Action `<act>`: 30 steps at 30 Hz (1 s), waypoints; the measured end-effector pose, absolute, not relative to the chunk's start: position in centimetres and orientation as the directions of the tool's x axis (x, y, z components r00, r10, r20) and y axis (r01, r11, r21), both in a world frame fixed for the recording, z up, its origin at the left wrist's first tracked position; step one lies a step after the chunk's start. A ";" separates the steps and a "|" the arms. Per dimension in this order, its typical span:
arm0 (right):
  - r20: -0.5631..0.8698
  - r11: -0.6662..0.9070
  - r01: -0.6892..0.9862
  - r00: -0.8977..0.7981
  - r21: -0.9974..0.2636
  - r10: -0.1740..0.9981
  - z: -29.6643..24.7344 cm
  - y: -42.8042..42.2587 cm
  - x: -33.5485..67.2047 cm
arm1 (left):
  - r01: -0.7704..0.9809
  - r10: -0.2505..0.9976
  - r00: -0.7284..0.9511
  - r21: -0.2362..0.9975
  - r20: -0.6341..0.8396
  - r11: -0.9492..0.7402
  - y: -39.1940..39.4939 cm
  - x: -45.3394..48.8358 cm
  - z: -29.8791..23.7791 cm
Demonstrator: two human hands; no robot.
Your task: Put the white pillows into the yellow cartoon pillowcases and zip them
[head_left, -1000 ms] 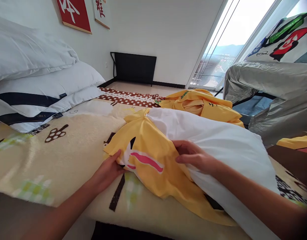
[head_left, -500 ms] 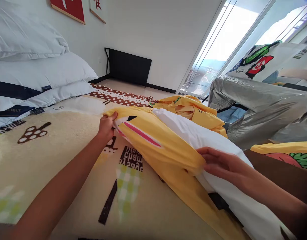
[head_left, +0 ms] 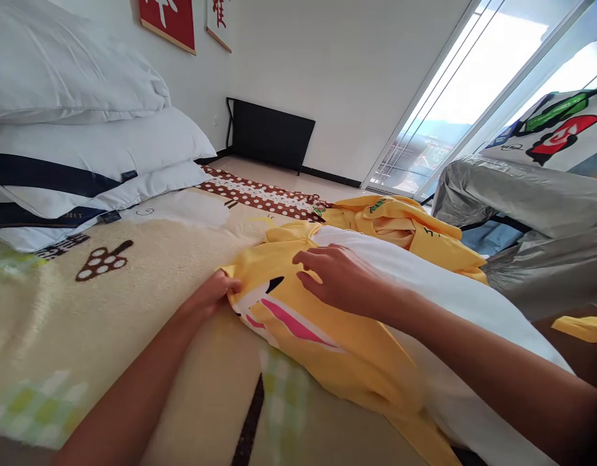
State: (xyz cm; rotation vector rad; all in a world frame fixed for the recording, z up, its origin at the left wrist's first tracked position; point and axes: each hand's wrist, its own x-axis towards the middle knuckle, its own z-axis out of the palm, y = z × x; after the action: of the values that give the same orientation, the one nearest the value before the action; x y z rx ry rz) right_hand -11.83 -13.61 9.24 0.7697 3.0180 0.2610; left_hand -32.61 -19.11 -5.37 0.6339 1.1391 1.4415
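Observation:
A yellow pillowcase (head_left: 322,304) with pink and white printed shapes lies partly over a white pillow (head_left: 425,278) on the bed. My left hand (head_left: 215,288) is closed on the pillowcase's near left corner, fingers pinching the cloth. Over the upper part of the case is my right hand (head_left: 337,275), fingers apart and slightly curled, holding nothing; whether it touches the fabric I cannot tell. How far the pillow reaches inside the case is hidden.
White pillows (head_left: 109,139) are stacked at the left on the patterned beige blanket (head_left: 172,246). More yellow fabric (head_left: 400,220) lies crumpled beyond the white pillow. Grey plastic-covered furniture (head_left: 536,207) stands at the right. A black panel (head_left: 274,133) leans against the far wall.
My right hand has left the pillowcase's right part and moved left over its upper area. My left hand still grips the corner, now lower in view. The view has turned left.

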 end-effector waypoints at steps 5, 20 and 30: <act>-0.223 0.944 0.217 -0.935 0.248 0.274 6.6 -10.4 -18.9 | -0.114 0.956 -0.039 0.952 -0.291 0.285 -19.8 -32.6 -5.7; -0.188 0.953 0.297 -0.934 0.060 0.303 4.8 -8.1 -23.7 | -0.531 0.952 -0.231 0.846 -0.199 0.048 -19.3 -33.5 -4.6; 0.053 0.928 0.363 -0.932 0.081 0.360 6.4 -9.9 -21.6 | -0.547 0.965 -0.190 0.835 -0.184 0.051 -19.5 -33.7 -4.6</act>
State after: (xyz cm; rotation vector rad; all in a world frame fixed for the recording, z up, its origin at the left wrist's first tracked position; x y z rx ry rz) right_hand -21.61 -9.89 6.39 0.5852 3.1215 0.1430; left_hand -33.70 -19.50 -4.59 0.5716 0.9906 1.4997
